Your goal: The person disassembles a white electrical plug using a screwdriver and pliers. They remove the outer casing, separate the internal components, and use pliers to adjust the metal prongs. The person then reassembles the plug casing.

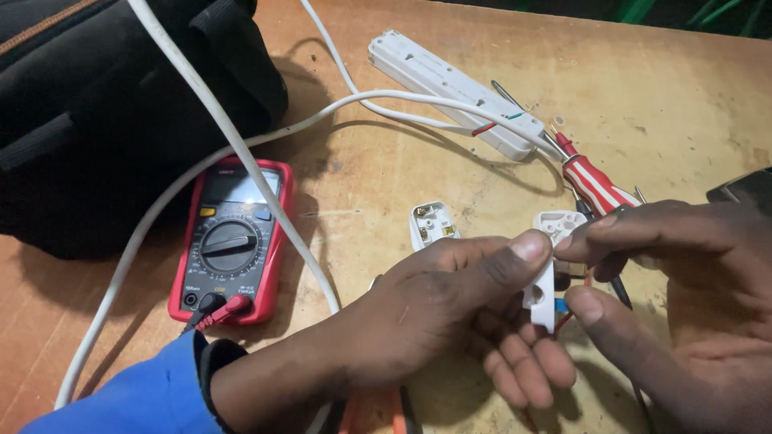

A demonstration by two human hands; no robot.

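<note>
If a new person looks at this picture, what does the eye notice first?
First come the two hands at lower right: the left hand and right hand pinch a white plug shell between them. Next is the red multimeter at left on the wooden table, with a white power strip above.

single head view, steeply downward, close over wooden table (450,177), hands nearest
</note>
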